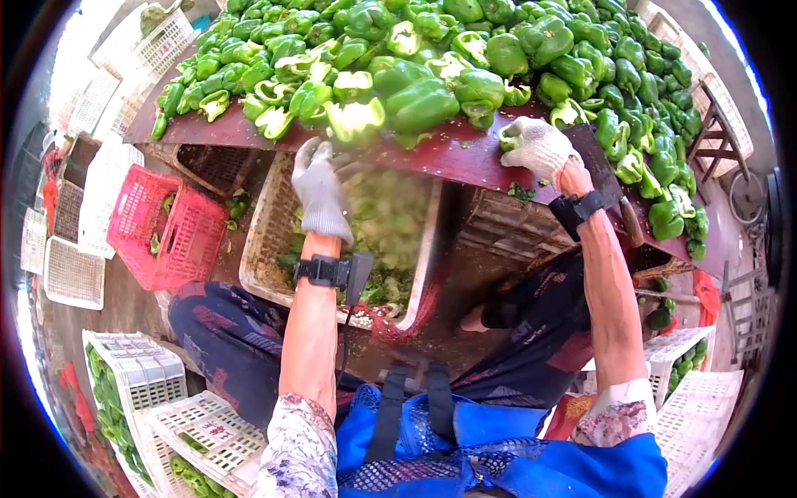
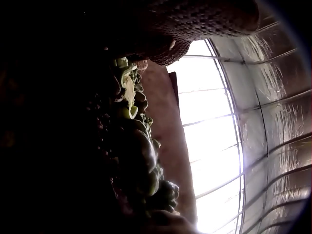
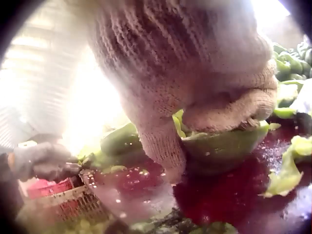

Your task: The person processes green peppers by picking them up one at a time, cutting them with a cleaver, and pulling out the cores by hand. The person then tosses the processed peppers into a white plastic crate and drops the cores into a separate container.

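Note:
My gloved right hand grips a halved green bell pepper at the table's near edge, thumb on one side and fingers curled over the cut rim. The gloved left hand is over the far end of a crate, by the table edge. Its fingers point toward the pile, with no pepper visible in them. Blurred pale green bits show in the crate beside that hand. Close past the left fingertips lies a cut pepper half. The left wrist view is mostly dark, with part of the glove along its top.
A large pile of whole and cut peppers covers most of the dark red table. A dark broad blade with a wooden handle lies right of the right hand. Pink crates and white crates stand around.

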The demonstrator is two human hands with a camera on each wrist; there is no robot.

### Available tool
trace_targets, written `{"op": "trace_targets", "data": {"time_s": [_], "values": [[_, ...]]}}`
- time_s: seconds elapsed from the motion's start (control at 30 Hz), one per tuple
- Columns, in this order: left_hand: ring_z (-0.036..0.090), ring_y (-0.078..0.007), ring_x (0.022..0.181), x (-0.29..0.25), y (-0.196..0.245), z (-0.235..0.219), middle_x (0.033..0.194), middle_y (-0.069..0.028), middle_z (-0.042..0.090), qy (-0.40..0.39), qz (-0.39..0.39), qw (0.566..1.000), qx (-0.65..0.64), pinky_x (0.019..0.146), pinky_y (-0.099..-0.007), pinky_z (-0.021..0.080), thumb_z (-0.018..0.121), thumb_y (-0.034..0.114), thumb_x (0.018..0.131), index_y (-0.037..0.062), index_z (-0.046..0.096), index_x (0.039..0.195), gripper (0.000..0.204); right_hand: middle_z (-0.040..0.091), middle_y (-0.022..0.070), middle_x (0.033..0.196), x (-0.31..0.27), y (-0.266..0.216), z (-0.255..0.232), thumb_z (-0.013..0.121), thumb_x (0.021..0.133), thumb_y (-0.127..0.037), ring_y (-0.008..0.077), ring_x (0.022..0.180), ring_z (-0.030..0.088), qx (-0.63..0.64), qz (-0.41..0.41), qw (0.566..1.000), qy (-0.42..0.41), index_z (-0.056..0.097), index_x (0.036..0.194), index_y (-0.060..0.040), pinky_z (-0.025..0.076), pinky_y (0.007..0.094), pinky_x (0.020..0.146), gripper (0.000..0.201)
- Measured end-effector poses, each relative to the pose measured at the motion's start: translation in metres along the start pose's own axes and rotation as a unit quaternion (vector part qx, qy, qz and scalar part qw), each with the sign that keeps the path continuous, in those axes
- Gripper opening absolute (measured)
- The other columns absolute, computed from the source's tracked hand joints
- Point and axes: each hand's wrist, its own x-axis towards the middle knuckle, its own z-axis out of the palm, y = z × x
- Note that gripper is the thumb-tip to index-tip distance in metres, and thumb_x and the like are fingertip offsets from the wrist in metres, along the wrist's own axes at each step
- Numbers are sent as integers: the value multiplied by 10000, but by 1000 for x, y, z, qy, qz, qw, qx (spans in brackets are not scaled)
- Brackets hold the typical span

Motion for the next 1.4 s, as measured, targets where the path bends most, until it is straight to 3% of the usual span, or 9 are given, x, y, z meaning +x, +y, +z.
{"op": "trace_targets", "data": {"time_s": [0.13, 0.3, 0.4, 0.63, 1.0, 1.13, 1.2, 1.33, 1.4], "values": [[695, -208, 828, -33, -9, -5, 1002, -105, 658, -67, -89, 994, -16, 697, -331, 613, 550, 134, 1067, 11, 579, 1287, 254, 722, 138, 1018, -22, -30, -5, 847, 755, -370, 253, 932, 706, 247, -38, 968, 1, 719, 1172, -39, 555, 354, 859, 547], [659, -285, 1164, -52, -31, 26, 1321, -156, 643, -377, 113, 912, 113, 936, -442, 588, 537, 463, 1072, 73, 573, 1394, 508, 659, 111, 1106, -63, -131, -23, 812, 813, -217, 228, 980, 659, 255, -140, 956, -23, 672, 1172, -85, 546, 353, 875, 408], [682, -217, 1088, -62, -22, 28, 1234, -116, 686, -338, -71, 935, -81, 880, -379, 590, 556, 428, 1068, 85, 628, 1321, 433, 645, 146, 1164, -67, -143, -2, 813, 796, -182, 306, 1036, 656, 251, -224, 941, 7, 654, 1203, -62, 540, 405, 924, 453], [679, -180, 967, -58, -14, 3, 1173, -85, 686, -381, -99, 919, 22, 700, -290, 560, 544, 211, 1051, 27, 623, 1320, 335, 673, 177, 1076, -58, -133, 29, 813, 771, -216, 332, 966, 674, 292, -286, 912, -20, 651, 1138, -10, 554, 404, 854, 451], [673, -230, 1134, -92, -3, 2, 1288, -79, 660, -286, -166, 944, 7, 924, -457, 601, 603, 339, 1023, 94, 605, 1344, 403, 691, 161, 862, -63, -140, 41, 821, 766, -265, 282, 792, 690, 398, -264, 876, -63, 688, 947, -10, 562, 386, 751, 341], [689, -303, 1138, -83, -13, -7, 1221, -114, 695, -296, -175, 936, -71, 923, -575, 595, 599, 411, 1023, 99, 624, 1255, 389, 694, 139, 839, -57, -147, 22, 810, 803, -254, 262, 731, 683, 158, -205, 965, 37, 677, 899, -30, 569, 371, 709, 278], [652, -305, 984, -73, -12, -16, 1075, -104, 647, -241, -285, 903, -212, 938, -497, 577, 576, 422, 1038, 98, 573, 1232, 378, 684, 115, 828, -48, -127, 9, 838, 803, -264, 248, 746, 702, 235, -219, 925, 201, 689, 893, -60, 582, 348, 701, 268], [656, -307, 990, -71, -8, -24, 1053, -117, 653, -219, -301, 890, -263, 905, -481, 572, 621, 492, 997, 113, 605, 1183, 423, 717, 126, 1021, -22, -70, 1, 841, 833, -237, 286, 993, 699, -148, -89, 947, 271, 727, 1160, -74, 567, 382, 879, 382], [660, -309, 978, -73, -5, -21, 1048, -125, 659, -207, -298, 894, -263, 891, -471, 577, 583, 463, 1022, 92, 617, 1148, 393, 712, 127, 1008, -30, -82, 11, 832, 829, -206, 308, 1015, 687, 17, -189, 943, 273, 735, 1174, -71, 562, 375, 881, 383]]}}
